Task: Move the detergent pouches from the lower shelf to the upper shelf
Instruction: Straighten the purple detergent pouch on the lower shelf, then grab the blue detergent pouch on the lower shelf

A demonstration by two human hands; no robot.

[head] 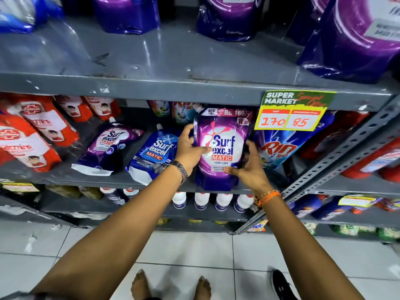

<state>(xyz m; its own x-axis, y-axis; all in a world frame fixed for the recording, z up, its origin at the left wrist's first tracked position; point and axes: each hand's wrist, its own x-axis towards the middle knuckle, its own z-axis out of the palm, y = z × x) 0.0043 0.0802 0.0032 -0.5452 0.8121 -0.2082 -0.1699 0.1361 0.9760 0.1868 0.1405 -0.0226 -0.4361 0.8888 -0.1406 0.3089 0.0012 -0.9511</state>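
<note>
Purple pouch between my two hands: my left hand [190,148] presses its left edge, my right hand [249,167] cups its lower right side, both closed on the purple detergent pouch [220,148]. It stands upright, long axis vertical, at the front edge of the lower shelf [121,180]. The upper shelf [173,59] lies directly above, with bare space ahead; I judge a straight lift comes next.

Two hands [190,148], three Surf Excel pouches [223,148] on the lower shelf [129,178], four white bottles [201,200] beneath.
</note>
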